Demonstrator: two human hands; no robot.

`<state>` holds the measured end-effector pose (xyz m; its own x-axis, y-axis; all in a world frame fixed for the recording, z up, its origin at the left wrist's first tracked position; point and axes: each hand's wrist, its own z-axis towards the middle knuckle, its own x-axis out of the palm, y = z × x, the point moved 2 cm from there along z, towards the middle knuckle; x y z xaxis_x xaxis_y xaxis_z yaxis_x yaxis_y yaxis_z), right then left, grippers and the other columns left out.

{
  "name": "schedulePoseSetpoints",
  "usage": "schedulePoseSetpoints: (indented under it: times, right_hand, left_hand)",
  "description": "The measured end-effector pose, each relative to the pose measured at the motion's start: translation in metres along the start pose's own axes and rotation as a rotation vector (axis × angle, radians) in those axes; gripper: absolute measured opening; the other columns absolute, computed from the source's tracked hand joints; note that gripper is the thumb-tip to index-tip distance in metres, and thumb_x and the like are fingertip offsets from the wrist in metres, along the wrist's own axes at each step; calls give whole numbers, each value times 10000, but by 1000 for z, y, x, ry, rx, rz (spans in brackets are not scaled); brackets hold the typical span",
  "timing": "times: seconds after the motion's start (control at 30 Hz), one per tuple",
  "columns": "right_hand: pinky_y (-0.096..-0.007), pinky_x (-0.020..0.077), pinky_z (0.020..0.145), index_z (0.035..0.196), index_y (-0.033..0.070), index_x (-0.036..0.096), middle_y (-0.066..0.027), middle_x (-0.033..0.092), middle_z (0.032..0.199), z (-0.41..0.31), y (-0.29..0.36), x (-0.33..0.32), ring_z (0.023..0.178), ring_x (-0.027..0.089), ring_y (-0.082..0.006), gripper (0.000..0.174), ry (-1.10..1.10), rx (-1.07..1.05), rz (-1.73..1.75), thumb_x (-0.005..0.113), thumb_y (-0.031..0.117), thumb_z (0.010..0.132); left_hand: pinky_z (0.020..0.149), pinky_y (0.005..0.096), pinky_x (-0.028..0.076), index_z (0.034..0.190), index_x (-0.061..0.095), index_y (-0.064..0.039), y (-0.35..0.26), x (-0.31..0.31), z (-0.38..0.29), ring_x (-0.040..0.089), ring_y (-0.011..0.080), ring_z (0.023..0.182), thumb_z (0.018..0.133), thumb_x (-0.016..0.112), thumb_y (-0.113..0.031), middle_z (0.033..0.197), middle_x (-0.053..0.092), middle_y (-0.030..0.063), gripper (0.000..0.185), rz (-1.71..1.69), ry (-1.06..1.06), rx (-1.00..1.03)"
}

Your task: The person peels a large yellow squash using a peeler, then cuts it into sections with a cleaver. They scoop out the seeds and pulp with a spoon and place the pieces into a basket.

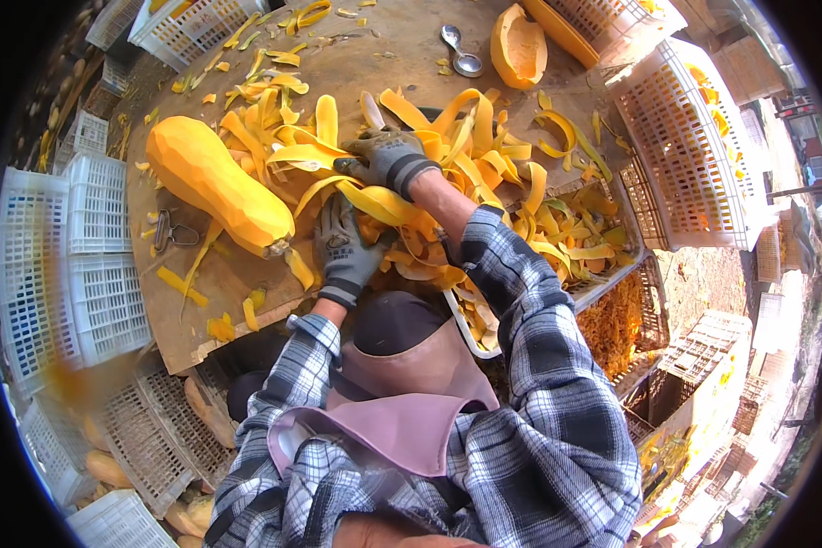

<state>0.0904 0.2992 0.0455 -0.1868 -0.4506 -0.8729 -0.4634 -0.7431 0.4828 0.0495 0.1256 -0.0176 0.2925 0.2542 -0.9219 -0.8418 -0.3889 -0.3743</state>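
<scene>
My right hand (387,156), in a grey work glove with a dark cuff, reaches into a heap of yellow-orange squash peels (476,137). Its fingers are partly bent, and whether they grip any strips is unclear. Nearer me, my left hand (342,248), gloved alike, lies against the near-left side of the heap with its thumb apart. Peel strips cover its fingertips. Left of it lies a whole peeled butternut squash (216,181), stem end towards me. A metal peeler (171,231) rests on the wooden table (246,305) beyond that squash's left side.
A halved, hollowed squash (518,48) and a metal spoon (463,53) lie at the far side. Peels fill a tray (606,277) at the right. White plastic crates (685,147) hold squash pieces there; more crates (106,205) stack up left of the table.
</scene>
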Motion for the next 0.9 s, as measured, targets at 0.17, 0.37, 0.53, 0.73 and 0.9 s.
schedulePoseSetpoints:
  times: [0.17, 0.37, 0.53, 0.73, 0.9]
  right_hand:
    - [-460, 432, 959, 1330, 167, 585, -129, 634, 1220, -143, -42, -9, 1113, 569, -340, 494, -304, 10, 2, 551, 457, 931]
    - [-525, 278, 1115, 1531, 103, 277, -212, 351, 1513, -300, -99, 12, 1371, 353, -421, 980, -409, 342, -108, 751, 468, 755]
    - [-544, 324, 1088, 1550, 178, 231, -202, 229, 1580, -294, -115, 28, 1433, 258, -429, 808, 88, 977, -231, 589, 448, 878]
    - [-500, 427, 1008, 1484, 190, 362, -178, 427, 1471, -256, -276, 90, 1334, 438, -351, 602, 434, 681, -287, 521, 353, 927]
    - [-474, 454, 978, 1447, 184, 428, -173, 507, 1395, -227, -288, 60, 1270, 504, -341, 551, 151, 475, -613, 525, 339, 927]
  left_hand:
    - [1079, 525, 326, 1390, 454, -122, -33, 35, -27, 403, 377, 1305, 776, 655, -546, 1399, 436, 173, 772, 251, 337, 527]
    - [934, 408, 450, 1145, 603, -108, -129, 75, 7, 577, 340, 1034, 867, 602, -259, 1129, 618, 146, 316, -241, 584, 868]
    - [863, 390, 513, 1136, 682, -127, -205, 78, 41, 649, 320, 977, 804, 664, -214, 1057, 688, 121, 344, 15, 873, 1121]
    - [765, 412, 514, 991, 748, -117, -232, 58, 31, 688, 288, 901, 834, 624, -276, 981, 730, 87, 256, 319, 921, 986]
    - [871, 456, 485, 1156, 653, -106, -126, -24, 42, 606, 332, 1020, 887, 623, -398, 1081, 649, 116, 399, -366, 161, 619]
